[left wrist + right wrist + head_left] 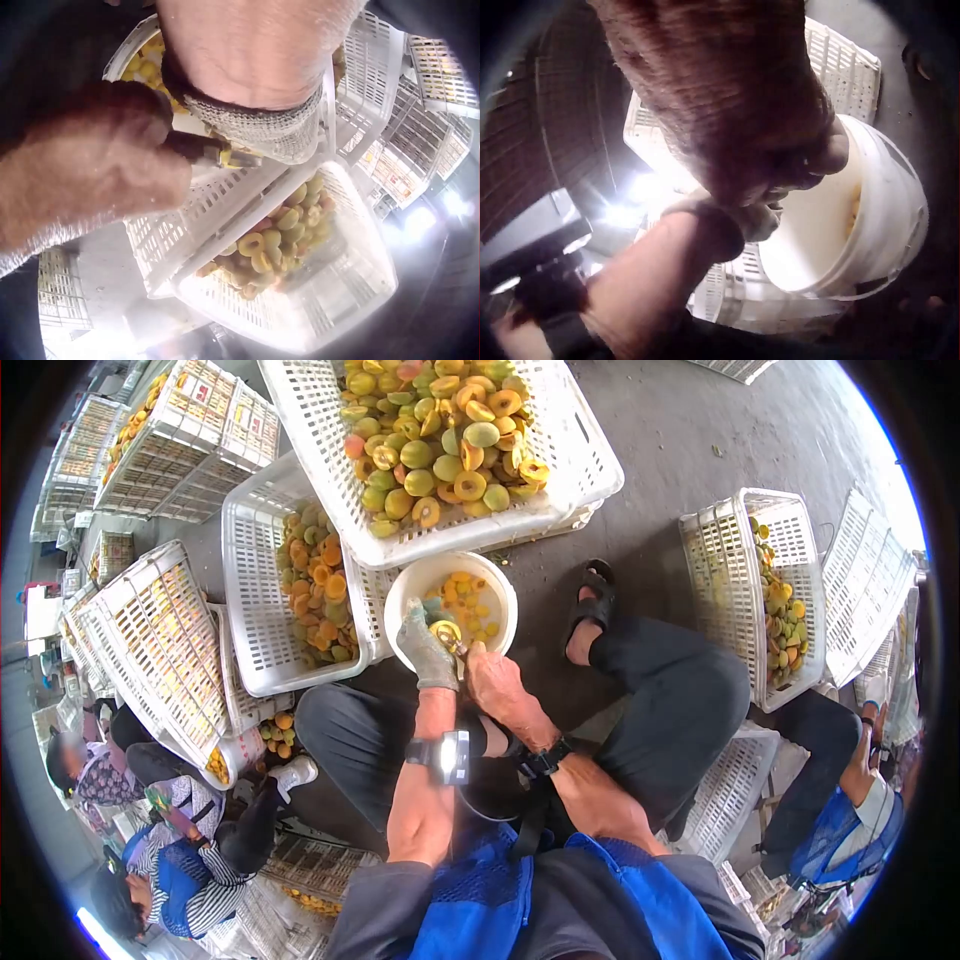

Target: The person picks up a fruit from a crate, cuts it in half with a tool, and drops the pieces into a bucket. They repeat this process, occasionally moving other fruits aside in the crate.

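Note:
Over a white bucket (pixel 507 600) with yellow-orange pieces inside, the gloved left hand (pixel 430 650) grips a yellowish fruit (pixel 446 631). The bare right hand (pixel 497 682), fingers curled, holds a small metal tool (pixel 458 648) against that fruit. In the left wrist view the right hand (pixel 97 150) grips the tool's dark handle (pixel 196 148), with a yellow part at its end beside the glove (pixel 262 127). The right wrist view shows the right hand (pixel 742 127) close to the gloved fingers (pixel 759 219), above the bucket (pixel 885 210); the fruit is hidden there.
A large white crate (pixel 600 475) of cut fruit stands beyond the bucket. Another crate (pixel 240 650) is at the left, and a third (pixel 700 580) at the right. Stacked crates (pixel 150 650) and seated people are at the far left; another person sits at the right.

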Action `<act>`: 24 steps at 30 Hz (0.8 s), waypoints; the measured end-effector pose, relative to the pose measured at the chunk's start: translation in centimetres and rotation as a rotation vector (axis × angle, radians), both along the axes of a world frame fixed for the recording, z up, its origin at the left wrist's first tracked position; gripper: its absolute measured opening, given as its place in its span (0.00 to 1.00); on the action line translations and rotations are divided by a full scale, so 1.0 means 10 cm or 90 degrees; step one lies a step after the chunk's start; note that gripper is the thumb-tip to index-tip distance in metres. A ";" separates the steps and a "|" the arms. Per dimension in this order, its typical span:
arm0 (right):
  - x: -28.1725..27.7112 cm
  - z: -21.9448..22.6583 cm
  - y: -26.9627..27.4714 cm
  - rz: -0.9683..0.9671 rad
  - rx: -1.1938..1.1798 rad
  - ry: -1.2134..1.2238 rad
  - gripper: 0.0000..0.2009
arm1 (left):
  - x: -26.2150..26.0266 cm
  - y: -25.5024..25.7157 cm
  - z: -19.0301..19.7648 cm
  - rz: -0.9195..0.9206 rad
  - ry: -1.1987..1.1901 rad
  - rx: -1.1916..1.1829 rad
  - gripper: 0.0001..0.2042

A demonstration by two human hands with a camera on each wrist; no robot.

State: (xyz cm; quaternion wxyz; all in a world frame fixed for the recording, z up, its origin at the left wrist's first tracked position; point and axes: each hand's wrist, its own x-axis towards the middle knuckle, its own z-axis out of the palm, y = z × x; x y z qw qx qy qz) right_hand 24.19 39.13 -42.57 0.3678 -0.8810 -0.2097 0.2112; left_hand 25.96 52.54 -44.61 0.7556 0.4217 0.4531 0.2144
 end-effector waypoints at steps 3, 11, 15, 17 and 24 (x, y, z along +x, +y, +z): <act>-0.07 -0.19 0.03 0.015 0.103 0.052 0.07 | -0.06 0.00 0.07 -0.029 0.020 0.040 0.17; 0.13 0.13 0.10 0.057 0.172 0.375 0.11 | -0.07 0.27 0.32 -0.278 0.076 0.035 0.18; 0.09 0.15 0.14 -0.016 0.234 0.315 0.11 | 0.03 0.22 0.34 -0.164 -0.004 -0.035 0.18; 0.11 0.39 0.11 -0.044 0.319 0.434 0.12 | 0.02 0.10 0.37 -0.088 -0.030 -0.082 0.19; 0.03 0.09 0.16 0.023 0.213 0.398 0.08 | -0.02 0.35 0.37 -0.446 0.054 0.019 0.19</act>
